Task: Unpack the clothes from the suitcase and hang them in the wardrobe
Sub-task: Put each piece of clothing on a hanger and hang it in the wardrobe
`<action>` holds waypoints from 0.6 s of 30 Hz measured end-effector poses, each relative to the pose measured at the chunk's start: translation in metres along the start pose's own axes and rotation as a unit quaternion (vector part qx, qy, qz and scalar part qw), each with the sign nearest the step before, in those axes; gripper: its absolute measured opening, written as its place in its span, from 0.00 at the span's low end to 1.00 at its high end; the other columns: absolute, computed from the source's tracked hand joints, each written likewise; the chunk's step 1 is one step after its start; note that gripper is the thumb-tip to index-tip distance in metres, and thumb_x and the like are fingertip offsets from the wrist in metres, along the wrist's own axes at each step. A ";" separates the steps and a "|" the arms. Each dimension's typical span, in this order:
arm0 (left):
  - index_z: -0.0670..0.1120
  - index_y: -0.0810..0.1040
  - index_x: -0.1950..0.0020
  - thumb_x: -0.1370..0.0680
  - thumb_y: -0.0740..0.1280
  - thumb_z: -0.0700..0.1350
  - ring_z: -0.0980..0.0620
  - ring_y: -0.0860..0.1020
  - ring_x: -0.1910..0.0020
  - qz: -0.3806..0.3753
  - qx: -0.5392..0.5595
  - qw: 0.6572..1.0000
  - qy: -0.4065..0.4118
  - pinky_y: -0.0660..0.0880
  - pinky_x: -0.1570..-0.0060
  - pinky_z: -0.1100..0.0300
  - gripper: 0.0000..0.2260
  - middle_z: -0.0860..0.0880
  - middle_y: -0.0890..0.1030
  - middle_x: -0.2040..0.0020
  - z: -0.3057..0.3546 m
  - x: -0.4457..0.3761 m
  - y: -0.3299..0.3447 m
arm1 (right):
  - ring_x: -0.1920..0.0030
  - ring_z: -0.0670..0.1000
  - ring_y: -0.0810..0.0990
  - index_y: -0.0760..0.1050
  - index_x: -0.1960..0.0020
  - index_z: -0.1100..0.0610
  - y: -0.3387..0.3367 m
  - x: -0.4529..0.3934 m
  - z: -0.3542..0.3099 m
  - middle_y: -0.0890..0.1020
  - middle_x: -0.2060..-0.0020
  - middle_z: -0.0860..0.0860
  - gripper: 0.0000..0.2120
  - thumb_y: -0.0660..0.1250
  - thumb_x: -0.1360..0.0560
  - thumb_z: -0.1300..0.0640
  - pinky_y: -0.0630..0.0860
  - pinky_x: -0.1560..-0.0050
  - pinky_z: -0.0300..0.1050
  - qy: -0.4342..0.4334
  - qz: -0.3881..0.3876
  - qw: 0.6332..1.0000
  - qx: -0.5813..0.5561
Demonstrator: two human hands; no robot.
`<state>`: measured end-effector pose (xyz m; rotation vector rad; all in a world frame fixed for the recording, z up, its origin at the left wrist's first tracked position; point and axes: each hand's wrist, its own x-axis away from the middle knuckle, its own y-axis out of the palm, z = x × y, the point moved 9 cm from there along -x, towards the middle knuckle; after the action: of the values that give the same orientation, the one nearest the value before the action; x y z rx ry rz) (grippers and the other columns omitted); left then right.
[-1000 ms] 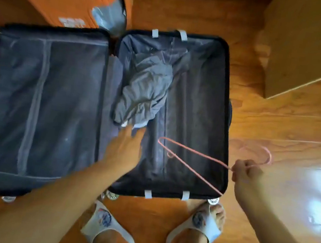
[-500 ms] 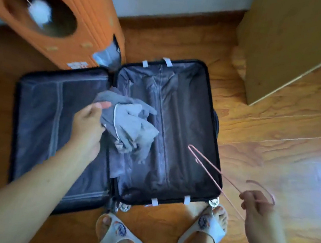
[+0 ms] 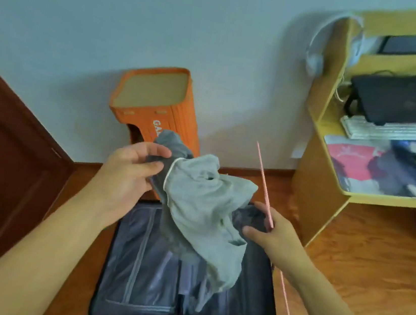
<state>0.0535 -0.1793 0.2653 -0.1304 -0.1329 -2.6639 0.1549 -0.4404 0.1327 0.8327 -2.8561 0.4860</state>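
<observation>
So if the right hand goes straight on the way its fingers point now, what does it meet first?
The right hand points left toward the grey garment that the left hand holds up; it would probably meet that cloth first, though depth is unclear.

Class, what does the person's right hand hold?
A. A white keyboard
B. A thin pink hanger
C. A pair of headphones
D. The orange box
B: the right hand grips a thin pink hanger, while the left hand holds the grey garment.

grey garment (image 3: 203, 207), pink hanger (image 3: 264, 186), dark suitcase (image 3: 149, 276), orange box (image 3: 156, 103)
</observation>
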 end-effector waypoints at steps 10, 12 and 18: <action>0.43 0.81 0.47 0.22 0.60 0.26 0.48 0.82 0.55 0.121 -0.121 0.985 0.031 0.78 0.52 0.53 0.16 0.46 0.85 0.55 0.130 0.118 -0.050 | 0.61 0.47 0.77 0.80 0.56 0.65 -0.011 0.034 -0.215 0.82 0.63 0.56 0.09 0.65 0.26 0.59 0.72 0.58 0.41 -0.221 -0.026 0.975 0.018; 0.43 0.82 0.46 0.22 0.61 0.27 0.45 0.81 0.51 0.174 -0.154 0.973 0.004 0.77 0.46 0.49 0.15 0.42 0.84 0.49 0.131 0.132 -0.075 | 0.64 0.46 0.73 0.77 0.61 0.63 -0.011 0.048 -0.256 0.77 0.68 0.52 0.14 0.66 0.30 0.50 0.67 0.60 0.45 -0.245 -0.022 0.969 0.018; 0.48 0.79 0.37 0.21 0.71 0.54 0.43 0.80 0.47 0.265 -0.435 0.861 0.005 0.77 0.42 0.51 0.16 0.42 0.77 0.42 0.138 0.174 -0.074 | 0.66 0.47 0.75 0.81 0.66 0.54 0.051 0.088 -0.331 0.77 0.71 0.48 0.10 0.66 0.27 0.58 0.72 0.63 0.42 -0.268 -0.083 0.955 0.091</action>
<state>-0.1250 -0.1753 0.4164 -0.3751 0.9801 -1.9752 0.0635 -0.3317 0.4485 1.4201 -3.2052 0.5828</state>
